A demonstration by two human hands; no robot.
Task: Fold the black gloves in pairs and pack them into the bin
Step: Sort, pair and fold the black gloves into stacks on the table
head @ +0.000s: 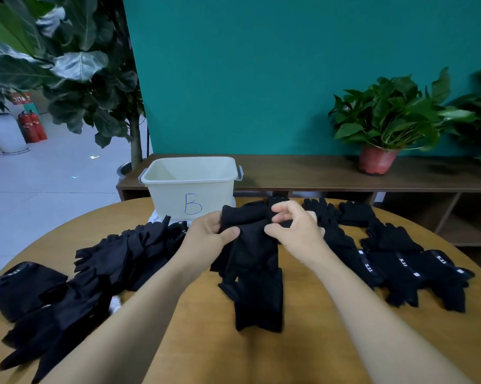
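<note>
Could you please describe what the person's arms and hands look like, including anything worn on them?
Both arms are bare as far as the lower edge of the frame: no sleeve shows on the left forearm or the right forearm. The left hand and right hand are ungloved, and no ring, watch, bracelet or marking is visible on either.

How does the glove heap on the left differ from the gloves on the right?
The left heap is piled and overlapping; the right gloves lie spread side by side. The right gloves show several white cuff labels; the left heap shows few. Both are black and rest on the table, outside the bin.
</note>
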